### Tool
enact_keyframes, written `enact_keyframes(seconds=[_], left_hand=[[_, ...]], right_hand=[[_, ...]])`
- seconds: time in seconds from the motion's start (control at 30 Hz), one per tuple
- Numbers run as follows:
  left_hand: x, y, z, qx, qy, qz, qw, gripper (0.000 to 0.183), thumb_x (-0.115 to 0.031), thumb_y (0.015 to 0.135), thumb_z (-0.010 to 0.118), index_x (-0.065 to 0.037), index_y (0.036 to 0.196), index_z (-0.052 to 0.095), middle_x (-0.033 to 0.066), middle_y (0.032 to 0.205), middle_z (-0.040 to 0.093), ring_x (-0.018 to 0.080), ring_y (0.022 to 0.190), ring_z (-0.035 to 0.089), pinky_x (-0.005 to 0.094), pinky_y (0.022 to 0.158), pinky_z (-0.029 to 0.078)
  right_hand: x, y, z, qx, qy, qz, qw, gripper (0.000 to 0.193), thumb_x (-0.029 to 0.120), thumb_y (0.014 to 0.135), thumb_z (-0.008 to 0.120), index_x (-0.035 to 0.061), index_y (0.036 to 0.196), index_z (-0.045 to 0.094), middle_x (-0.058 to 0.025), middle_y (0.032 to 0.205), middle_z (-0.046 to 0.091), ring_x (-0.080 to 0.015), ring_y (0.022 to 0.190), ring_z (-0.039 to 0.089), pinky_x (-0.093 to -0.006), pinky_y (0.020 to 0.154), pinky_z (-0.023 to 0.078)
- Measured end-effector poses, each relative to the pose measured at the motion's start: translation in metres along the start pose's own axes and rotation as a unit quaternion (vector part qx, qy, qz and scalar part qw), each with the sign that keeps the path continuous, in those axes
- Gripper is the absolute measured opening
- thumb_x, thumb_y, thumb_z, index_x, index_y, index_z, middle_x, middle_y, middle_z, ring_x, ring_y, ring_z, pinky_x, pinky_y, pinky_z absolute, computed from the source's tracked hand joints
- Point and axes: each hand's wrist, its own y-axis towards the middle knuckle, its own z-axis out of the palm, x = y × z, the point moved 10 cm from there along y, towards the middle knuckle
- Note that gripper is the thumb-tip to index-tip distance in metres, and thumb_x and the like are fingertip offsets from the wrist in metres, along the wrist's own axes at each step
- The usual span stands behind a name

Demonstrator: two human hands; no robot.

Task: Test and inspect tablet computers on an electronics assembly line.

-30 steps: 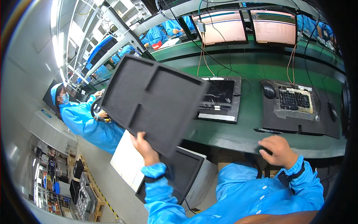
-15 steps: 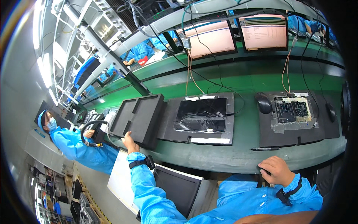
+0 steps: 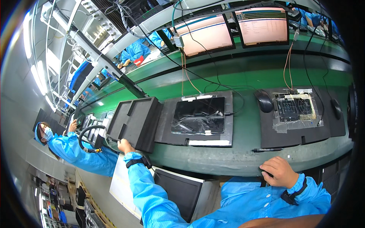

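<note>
My left hand (image 3: 126,146) is closed at the near edge of a black foam tray (image 3: 131,121) with shallow recesses; some of its fingers are hidden. To the tray's right, a dark tablet-like screen (image 3: 199,116) under wrinkled clear film lies on a black foam pad (image 3: 163,131), with a cable at its right side. My right hand (image 3: 280,172) is curled at the bench's front edge, around something dark that mostly hides under the fingers. A black pen (image 3: 266,150) lies just beyond that hand.
A second foam pad (image 3: 272,138) carries a taped panel (image 3: 292,110) and a black mouse (image 3: 263,100). Two lit monitors (image 3: 262,28) stand behind the green bench (image 3: 243,129). A co-worker in blue (image 3: 81,155) is at the left, near a bent black hose (image 3: 80,138). Cables hang overhead.
The whole view has shifted slightly, so the bench things sit further left. The co-worker has raised a hand and turned. Both my hands keep their places on the tray and bench edge.
</note>
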Motion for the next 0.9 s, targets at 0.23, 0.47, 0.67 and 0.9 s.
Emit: enact_keyframes(seconds=[0.23,0.47,0.67,0.9], left_hand=[[0.001,0.007,-0.001,0.026,0.059,-0.032,0.997,0.045,-0.014,0.091,0.07,0.007,0.131,0.064,0.0131,0.113,0.069,0.0262,0.093,0.066,0.0442,0.085,0.056],[-0.182,-0.224,0.105,0.135,0.247,0.498,0.82,0.062,-0.016,0.1,0.072,0.006,0.154,0.053,0.0243,0.162,0.052,0.0422,0.151,0.049,0.056,0.127,0.035],[-0.12,-0.475,0.207,0.531,0.362,0.477,0.599,0.113,-0.068,0.088,0.083,-0.002,0.169,0.041,0.0303,0.177,0.031,0.047,0.167,0.025,0.0706,0.133,0.009],[-0.095,-0.484,0.219,0.564,0.388,0.414,0.6,0.113,-0.076,0.088,0.077,-0.001,0.167,0.046,0.0305,0.177,0.033,0.0451,0.167,0.026,0.0704,0.132,0.013]], right_hand=[[0.002,0.001,-0.002,0.001,0.005,-0.004,1.0,0.031,0.011,0.086,0.082,0.0057,0.116,0.077,-0.0082,0.109,0.076,-0.0297,0.093,0.071,-0.0421,0.082,0.056],[0.004,0.053,-0.033,0.024,0.024,-0.086,0.996,0.034,0.019,0.091,0.081,0.0055,0.121,0.075,-0.0095,0.112,0.074,-0.0296,0.098,0.07,-0.0428,0.084,0.055],[-0.057,0.184,0.016,-0.011,-0.114,-0.065,0.991,0.034,0.027,0.094,0.077,0.0045,0.119,0.077,-0.013,0.115,0.072,-0.0319,0.116,0.066,-0.0451,0.1,0.052],[-0.115,0.239,0.088,0.007,-0.174,0.005,0.985,0.027,0.026,0.092,0.075,0.0045,0.106,0.08,-0.0131,0.11,0.071,-0.0345,0.115,0.066,-0.0475,0.099,0.052]])
